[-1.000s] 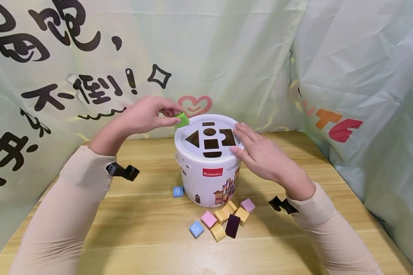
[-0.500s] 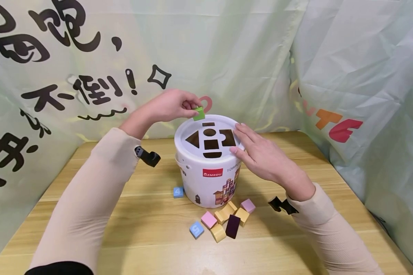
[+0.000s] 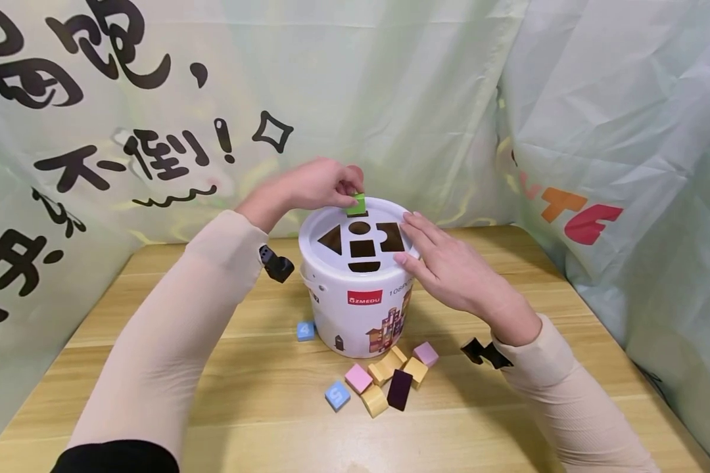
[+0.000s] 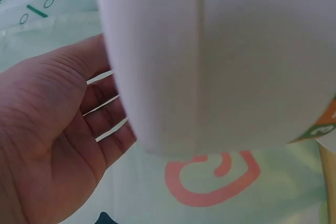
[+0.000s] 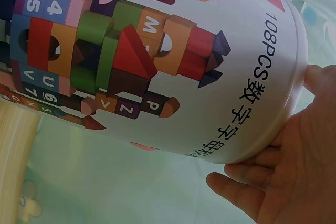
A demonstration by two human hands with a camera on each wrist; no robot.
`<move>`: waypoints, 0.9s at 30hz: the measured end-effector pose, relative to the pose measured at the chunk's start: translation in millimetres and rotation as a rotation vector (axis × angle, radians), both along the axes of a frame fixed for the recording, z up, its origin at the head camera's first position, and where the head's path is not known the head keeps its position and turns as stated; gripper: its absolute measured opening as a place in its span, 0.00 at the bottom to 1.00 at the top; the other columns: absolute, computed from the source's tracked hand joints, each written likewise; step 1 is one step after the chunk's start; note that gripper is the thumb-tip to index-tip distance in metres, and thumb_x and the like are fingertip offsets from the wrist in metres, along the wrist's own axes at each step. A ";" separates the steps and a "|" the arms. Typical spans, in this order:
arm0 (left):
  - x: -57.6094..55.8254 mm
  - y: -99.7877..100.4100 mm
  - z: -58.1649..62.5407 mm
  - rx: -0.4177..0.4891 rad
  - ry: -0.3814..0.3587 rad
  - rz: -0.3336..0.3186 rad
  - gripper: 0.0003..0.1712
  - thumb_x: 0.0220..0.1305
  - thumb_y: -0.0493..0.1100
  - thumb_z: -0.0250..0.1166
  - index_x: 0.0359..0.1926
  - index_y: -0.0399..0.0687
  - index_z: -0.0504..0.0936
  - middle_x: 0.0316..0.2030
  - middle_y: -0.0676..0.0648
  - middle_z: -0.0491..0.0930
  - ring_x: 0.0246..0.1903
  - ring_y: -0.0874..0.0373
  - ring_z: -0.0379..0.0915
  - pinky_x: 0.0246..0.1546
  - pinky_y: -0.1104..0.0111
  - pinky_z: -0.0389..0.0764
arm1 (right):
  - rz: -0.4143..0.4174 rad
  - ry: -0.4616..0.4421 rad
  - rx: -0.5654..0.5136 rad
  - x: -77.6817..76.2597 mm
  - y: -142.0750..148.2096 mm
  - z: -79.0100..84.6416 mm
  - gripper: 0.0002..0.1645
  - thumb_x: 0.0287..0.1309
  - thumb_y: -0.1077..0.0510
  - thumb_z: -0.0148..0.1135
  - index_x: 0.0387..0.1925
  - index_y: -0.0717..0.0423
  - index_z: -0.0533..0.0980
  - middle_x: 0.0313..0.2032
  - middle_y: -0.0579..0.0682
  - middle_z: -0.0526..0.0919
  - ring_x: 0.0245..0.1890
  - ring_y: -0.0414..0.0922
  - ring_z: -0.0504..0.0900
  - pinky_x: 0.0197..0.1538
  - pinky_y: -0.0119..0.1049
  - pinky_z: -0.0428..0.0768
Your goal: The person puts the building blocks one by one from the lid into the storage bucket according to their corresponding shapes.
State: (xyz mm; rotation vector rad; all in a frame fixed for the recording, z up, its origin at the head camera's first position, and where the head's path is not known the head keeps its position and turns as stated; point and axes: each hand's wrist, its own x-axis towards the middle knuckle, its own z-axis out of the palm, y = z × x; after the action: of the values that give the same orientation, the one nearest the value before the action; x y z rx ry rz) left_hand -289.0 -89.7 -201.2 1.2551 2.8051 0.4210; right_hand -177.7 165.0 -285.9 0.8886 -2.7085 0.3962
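Note:
A white bucket [image 3: 331,309] stands on the table, its lid [image 3: 325,217] cut with holes of several shapes. My left hand [image 3: 325,184] pinches a green block [image 3: 356,205] over the small rectangular slot at the lid's far side. In the left wrist view the bucket's wall [image 4: 210,77] covers the fingertips of my left hand [image 4: 58,119] and hides the block. My right hand [image 3: 449,266] rests on the lid's right rim with fingers extended. In the right wrist view the fingers of that hand [image 5: 283,171] lie along the rim of the printed bucket [image 5: 231,114].
Before the bucket lie a blue block marked 5 [image 3: 337,396], two pink blocks [image 3: 358,379], a dark block [image 3: 400,390] and several yellow blocks [image 3: 375,401]. A blue block marked 4 [image 3: 306,331] sits at the bucket's left. A printed cloth [image 3: 426,98] hangs behind the table [image 3: 260,407].
My left hand has carried the green block rightward, from beyond the lid's left edge to the far rectangular slot. The right hand has stayed on the rim.

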 end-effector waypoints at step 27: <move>12.7 5.0 9.8 -0.068 0.017 -0.020 0.11 0.64 0.40 0.64 0.46 0.41 0.82 0.37 0.46 0.81 0.39 0.54 0.75 0.43 0.65 0.75 | 0.004 -0.016 0.001 -0.9 0.0 -0.7 0.40 0.74 0.38 0.38 0.73 0.62 0.57 0.75 0.55 0.53 0.74 0.51 0.49 0.69 0.54 0.58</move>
State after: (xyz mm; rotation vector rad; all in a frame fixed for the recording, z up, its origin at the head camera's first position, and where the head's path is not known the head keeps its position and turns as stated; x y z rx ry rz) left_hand -276.3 -84.7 -191.4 1.2777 2.7926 0.3123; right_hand -178.6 165.0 -286.6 0.8956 -2.7220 0.4040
